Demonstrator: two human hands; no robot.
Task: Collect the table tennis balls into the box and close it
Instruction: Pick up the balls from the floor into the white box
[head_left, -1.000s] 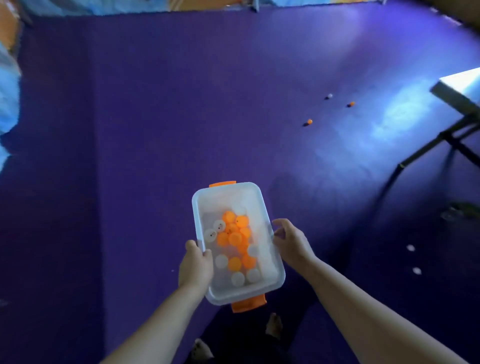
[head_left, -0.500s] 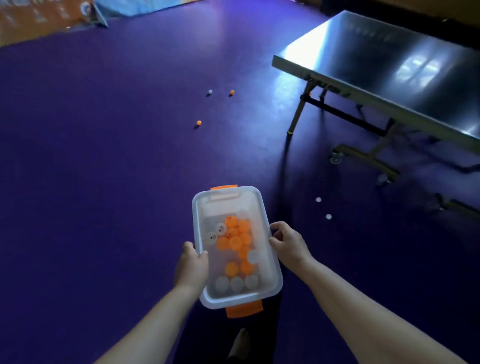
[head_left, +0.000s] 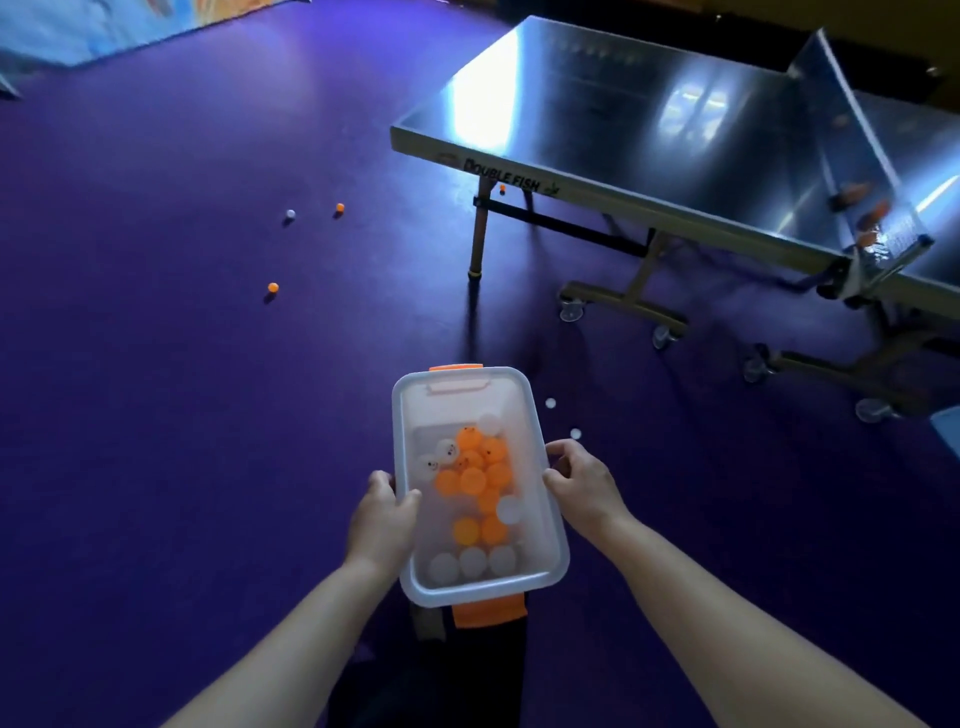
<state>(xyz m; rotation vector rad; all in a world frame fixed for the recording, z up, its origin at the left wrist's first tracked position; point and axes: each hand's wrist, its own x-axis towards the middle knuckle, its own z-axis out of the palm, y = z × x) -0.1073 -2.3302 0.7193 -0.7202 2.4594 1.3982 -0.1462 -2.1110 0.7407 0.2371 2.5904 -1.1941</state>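
Panned rightward since half a second ago. Head view: open box at 6 o'clock, left hand and right hand with fingers clamped on long rims for level carry. Collected balls inside; white ball on floor at box's 2 o'clock, probably next.

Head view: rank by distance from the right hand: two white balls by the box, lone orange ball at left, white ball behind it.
1. Near white ball, just beyond right hand.
2. Second white ball, slightly ahead.
3. Lone orange ball, far left.
4. Far white ball, beyond that.
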